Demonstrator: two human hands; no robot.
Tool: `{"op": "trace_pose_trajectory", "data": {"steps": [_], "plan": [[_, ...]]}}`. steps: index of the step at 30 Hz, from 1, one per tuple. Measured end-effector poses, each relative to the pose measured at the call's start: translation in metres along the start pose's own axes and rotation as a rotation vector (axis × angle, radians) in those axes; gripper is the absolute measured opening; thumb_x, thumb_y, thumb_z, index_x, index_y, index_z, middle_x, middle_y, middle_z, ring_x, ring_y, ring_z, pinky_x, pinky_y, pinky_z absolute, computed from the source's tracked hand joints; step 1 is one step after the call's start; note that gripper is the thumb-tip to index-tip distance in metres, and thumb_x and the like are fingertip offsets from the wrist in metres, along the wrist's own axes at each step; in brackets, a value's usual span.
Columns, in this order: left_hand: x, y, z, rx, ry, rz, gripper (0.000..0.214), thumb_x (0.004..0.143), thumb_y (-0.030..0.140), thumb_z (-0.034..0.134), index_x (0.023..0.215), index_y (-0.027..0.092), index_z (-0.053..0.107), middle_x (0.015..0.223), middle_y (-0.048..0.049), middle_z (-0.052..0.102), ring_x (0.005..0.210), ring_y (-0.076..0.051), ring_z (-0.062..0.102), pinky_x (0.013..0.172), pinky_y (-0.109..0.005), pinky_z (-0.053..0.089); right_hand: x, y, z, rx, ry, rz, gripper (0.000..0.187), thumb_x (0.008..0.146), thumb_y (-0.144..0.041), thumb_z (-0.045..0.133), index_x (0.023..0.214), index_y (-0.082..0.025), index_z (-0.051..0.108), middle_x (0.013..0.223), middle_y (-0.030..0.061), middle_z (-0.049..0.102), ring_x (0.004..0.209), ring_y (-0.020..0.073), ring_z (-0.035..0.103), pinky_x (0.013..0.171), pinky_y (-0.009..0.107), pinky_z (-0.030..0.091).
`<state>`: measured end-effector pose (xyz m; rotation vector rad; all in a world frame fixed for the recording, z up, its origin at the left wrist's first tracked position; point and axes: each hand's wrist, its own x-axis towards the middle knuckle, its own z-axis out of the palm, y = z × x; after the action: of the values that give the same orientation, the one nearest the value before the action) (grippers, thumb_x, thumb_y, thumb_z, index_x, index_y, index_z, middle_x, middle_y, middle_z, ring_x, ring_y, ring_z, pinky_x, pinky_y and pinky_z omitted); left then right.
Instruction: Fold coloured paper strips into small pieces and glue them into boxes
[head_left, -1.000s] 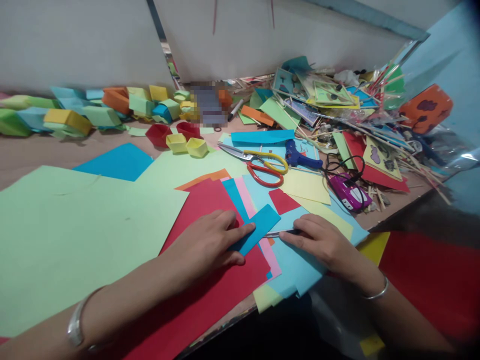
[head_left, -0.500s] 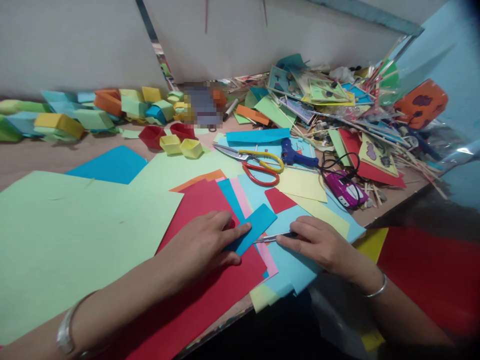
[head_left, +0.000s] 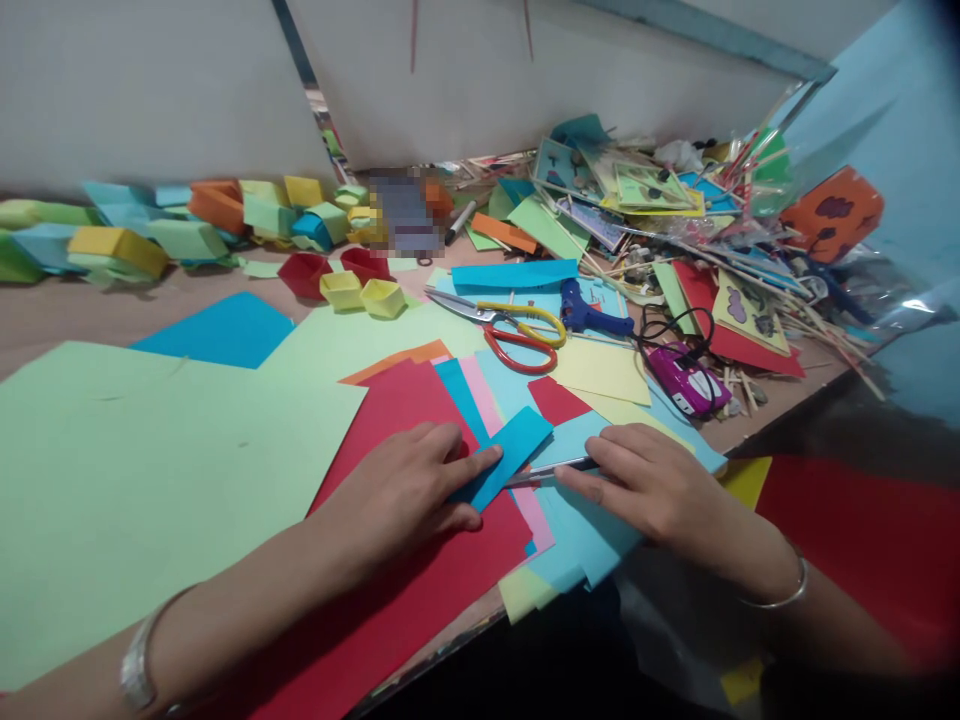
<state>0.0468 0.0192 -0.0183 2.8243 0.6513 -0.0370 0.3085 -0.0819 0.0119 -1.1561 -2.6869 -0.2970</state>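
Two hands at work, palms down: left hand (head_left: 409,470) has its index finger laid along a folded blue paper strip (head_left: 521,440), thumb by the strip's lower end, other fingers curled under; can't tell whether thumb and finger actually pinch it. Right hand (head_left: 645,485) pinches a slim metal tool (head_left: 551,471), index finger extended along it, rest curled; tip sits just beside the strip's right edge, tool type unclear. Left forearm runs in diagonally from lower left, silver bracelet (head_left: 136,670) well back from the wrist; right forearm comes from lower right, wrist bent, thin bangle (head_left: 801,585) on it. Strip lies tilted, upper end pointing away to the right, across a red sheet (head_left: 420,600) and the layered papers beside it. Light blue paper (head_left: 592,535) is under the right hand. Beyond the hands: scissors (head_left: 490,315), blue glue gun (head_left: 600,320), purple plug box (head_left: 688,382). Big pale green sheet (head_left: 165,480) to the left, yellow paper cups (head_left: 382,298) farther back.
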Motion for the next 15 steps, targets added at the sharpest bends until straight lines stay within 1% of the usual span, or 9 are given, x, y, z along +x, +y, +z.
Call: {"op": "trace_pose_trajectory", "data": {"steps": [2,4,9,12,15], "plan": [[-0.001,-0.001,0.001,0.003,0.016,0.013,0.049,0.086,0.041,0.065,0.131,0.022,0.06,0.088,-0.008,0.06,0.074,-0.023,0.054,0.063,-0.031,0.041,-0.001,0.0,0.007,0.062,-0.007,0.009,0.026,0.1,-0.013,0.04,0.115,-0.015,0.062,0.083,0.0072,0.058,0.08,0.0179,0.048,0.07,0.031,0.043],[-0.002,-0.002,-0.001,0.009,0.015,0.018,0.049,0.084,0.038,0.068,0.13,0.023,0.061,0.089,-0.0085,0.06,0.077,-0.025,0.055,0.065,-0.033,0.041,0.0,-0.002,0.014,0.121,-0.008,0.015,0.027,0.1,-0.012,0.04,0.115,-0.015,0.063,0.08,0.0066,0.057,0.077,0.017,0.047,0.069,0.03,0.042],[-0.007,-0.006,-0.012,-0.004,-0.065,-0.008,0.047,0.078,0.026,0.072,0.125,0.025,0.065,0.084,-0.0063,0.059,0.073,-0.023,0.054,0.062,-0.03,0.037,0.011,-0.011,0.022,0.175,0.0,0.001,0.022,0.099,-0.014,0.046,0.11,-0.013,0.066,0.077,0.0062,0.056,0.077,0.017,0.045,0.07,0.03,0.041],[-0.009,-0.01,-0.014,-0.046,-0.099,-0.023,0.051,0.077,0.027,0.074,0.127,0.025,0.064,0.083,-0.0063,0.059,0.074,-0.024,0.055,0.061,-0.03,0.036,0.017,-0.013,0.024,0.182,-0.021,-0.004,0.022,0.1,-0.016,0.046,0.11,-0.014,0.065,0.075,0.0049,0.054,0.074,0.0161,0.043,0.067,0.029,0.04],[-0.009,-0.013,-0.012,-0.098,-0.105,-0.025,0.052,0.08,0.029,0.073,0.131,0.026,0.062,0.081,-0.0056,0.059,0.073,-0.023,0.056,0.06,-0.029,0.036,0.018,-0.011,0.027,0.176,-0.024,-0.012,0.023,0.099,-0.014,0.044,0.112,-0.015,0.063,0.076,0.0041,0.052,0.073,0.0159,0.041,0.067,0.029,0.038]]}}
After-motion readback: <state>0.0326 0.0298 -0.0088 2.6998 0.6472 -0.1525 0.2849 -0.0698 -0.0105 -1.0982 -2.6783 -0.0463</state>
